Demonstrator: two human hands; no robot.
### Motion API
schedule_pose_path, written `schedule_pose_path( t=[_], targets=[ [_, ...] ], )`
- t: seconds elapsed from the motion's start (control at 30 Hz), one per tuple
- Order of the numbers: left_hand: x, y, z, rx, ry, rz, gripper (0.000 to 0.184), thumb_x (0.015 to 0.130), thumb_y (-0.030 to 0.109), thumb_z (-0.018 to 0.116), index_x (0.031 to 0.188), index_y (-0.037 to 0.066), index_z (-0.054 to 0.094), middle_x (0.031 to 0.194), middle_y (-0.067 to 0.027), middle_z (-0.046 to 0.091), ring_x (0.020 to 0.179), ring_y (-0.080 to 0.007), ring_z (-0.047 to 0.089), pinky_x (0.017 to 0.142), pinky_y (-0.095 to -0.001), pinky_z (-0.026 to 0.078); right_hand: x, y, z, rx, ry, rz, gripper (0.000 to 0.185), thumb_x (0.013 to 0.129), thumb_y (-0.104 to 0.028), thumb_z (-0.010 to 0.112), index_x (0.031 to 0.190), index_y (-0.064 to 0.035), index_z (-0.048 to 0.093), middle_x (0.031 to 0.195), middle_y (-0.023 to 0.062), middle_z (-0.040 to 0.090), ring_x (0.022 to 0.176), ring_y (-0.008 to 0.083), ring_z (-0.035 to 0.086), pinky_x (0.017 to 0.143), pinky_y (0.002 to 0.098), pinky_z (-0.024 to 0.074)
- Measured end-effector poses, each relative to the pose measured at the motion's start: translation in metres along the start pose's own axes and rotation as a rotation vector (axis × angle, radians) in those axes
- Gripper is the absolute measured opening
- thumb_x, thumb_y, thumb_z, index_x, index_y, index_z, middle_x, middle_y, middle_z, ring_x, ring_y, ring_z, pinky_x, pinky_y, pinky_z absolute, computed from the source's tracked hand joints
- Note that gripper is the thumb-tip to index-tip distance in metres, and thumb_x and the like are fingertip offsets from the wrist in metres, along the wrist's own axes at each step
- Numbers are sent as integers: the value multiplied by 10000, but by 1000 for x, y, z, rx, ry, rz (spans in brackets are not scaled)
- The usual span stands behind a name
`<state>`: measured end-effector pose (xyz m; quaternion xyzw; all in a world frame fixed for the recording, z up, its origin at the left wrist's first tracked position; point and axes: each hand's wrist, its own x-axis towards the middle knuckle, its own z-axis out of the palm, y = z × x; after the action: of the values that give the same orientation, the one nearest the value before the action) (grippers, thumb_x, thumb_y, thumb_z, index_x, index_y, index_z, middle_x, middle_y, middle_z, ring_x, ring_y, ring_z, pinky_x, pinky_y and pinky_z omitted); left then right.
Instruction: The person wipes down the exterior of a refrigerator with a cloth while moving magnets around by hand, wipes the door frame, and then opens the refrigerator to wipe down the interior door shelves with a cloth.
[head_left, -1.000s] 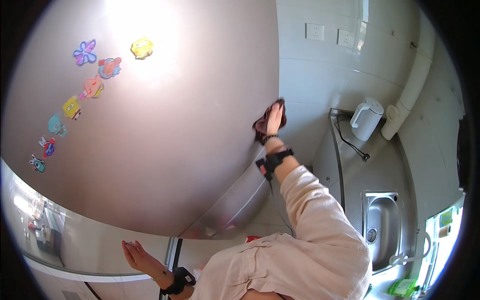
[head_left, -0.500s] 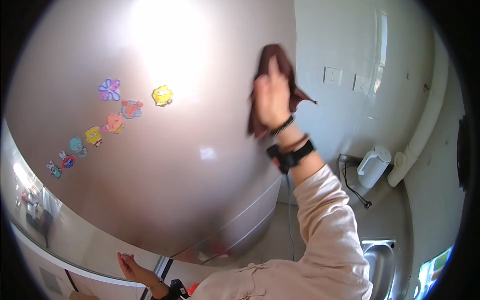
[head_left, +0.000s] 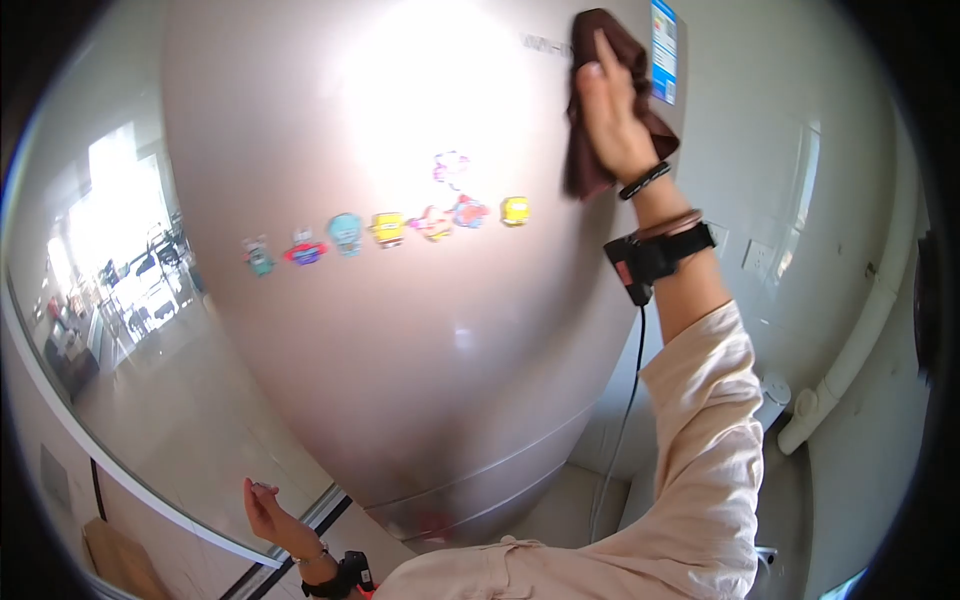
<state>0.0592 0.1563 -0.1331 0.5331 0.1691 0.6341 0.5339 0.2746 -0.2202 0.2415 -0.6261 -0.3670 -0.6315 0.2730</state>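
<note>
Right fingers (head_left: 604, 50): extended over the brown cloth (head_left: 584, 155), laid along it rather than clenched; outlines blurred.
Brown cloth: under my right hand (head_left: 620, 120), on the upper right part of the refrigerator door (head_left: 430, 350), its lower right corner hanging loose.
Progress: the brown cloth covers only that upper right patch. No streak or mark separates surface gone over from surface left, so I cannot certify how much is done. In my judgement the work is under way, not finished.
Right arm pose: raised and reaching up along the door's right side, palm turned to the door, cream sleeve (head_left: 705, 420) bunched near the elbow, black wrist device (head_left: 650, 262) strapped on with its cable trailing down.
Left hand (head_left: 272, 515): low, off the door's lower left edge, away from its surface; fingers partly curled. Whether they hold anything I cannot tell.
Cartoon figures (head_left: 388, 229): a row across the door's middle, lower than the brown cloth and to its left.
Blue label (head_left: 664, 55): at the door's upper right edge, just beside the brown cloth.
Wall socket (head_left: 757, 258): right of the door.
White pipe (head_left: 868, 345): farther right of the door.
</note>
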Motion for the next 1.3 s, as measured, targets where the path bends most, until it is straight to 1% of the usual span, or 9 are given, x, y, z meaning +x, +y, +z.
schedule_pose_path(
  t=[0.4,0.47,0.53,0.6,0.67,0.77,1.13,1.2,1.3],
  targets=[
    [32,-10,-8,-149,27,-115,252,902,119,511,1080,-51,566,798,-23,540,718,-95,477,674,-233,433,80,-159,54,-108,-427,-553,464,873,-358,399,1267,-115,435,903,135,630,861,346,585,794,419,435],
    [38,-9,-15,-117,52,-112,250,900,112,512,1080,-52,566,804,-28,543,719,-94,480,666,-231,433,96,-122,71,112,-273,-383,513,930,-295,394,1326,22,315,1152,200,538,1071,249,524,913,295,383],
    [49,-20,-28,-143,60,-111,252,899,112,510,1082,-53,564,807,-31,545,717,-96,482,663,-235,433,114,-145,56,104,-256,-71,543,910,-309,359,1318,46,306,1002,252,559,956,372,520,925,458,337],
    [53,-26,-34,-161,32,-110,255,899,112,509,1084,-54,563,810,-34,547,716,-98,484,660,-238,433,115,-156,79,-538,71,-223,551,909,-304,381,1319,53,292,1034,275,560,972,381,537,926,400,372],
    [56,-25,-33,-92,-44,-164,300,916,159,490,1128,-50,534,857,-22,537,762,-95,474,696,-237,422,110,-196,83,-340,-47,-123,302,851,-356,415,970,-109,541,837,159,637,782,360,605,737,501,413],
    [53,-21,-17,-78,-36,-138,273,900,138,509,1084,-57,560,825,-41,550,720,-104,483,664,-252,429,103,-221,100,-276,-246,-326,530,863,-442,339,1310,-163,393,990,175,619,922,345,583,806,432,432],
    [35,-57,-27,12,-106,-141,298,913,174,496,1128,-25,552,829,-18,545,764,-101,491,705,-266,436,104,-52,10,22,-82,100,571,928,-333,398,1329,54,277,1219,202,490,1105,255,496,932,304,372],
    [33,-37,-29,43,-78,-148,298,915,177,497,1125,-25,556,816,-17,542,756,-102,492,705,-270,439,81,16,-1,-100,152,285,576,882,-437,379,1317,-60,347,1044,278,566,1003,426,520,889,419,394],
    [28,-9,-32,132,-81,-125,218,872,112,430,669,53,372,673,-31,308,651,-167,288,674,-314,396,33,113,-28,-193,197,440,590,893,-438,345,1314,-25,325,1162,253,505,1087,362,482,929,374,362]
  ],
)
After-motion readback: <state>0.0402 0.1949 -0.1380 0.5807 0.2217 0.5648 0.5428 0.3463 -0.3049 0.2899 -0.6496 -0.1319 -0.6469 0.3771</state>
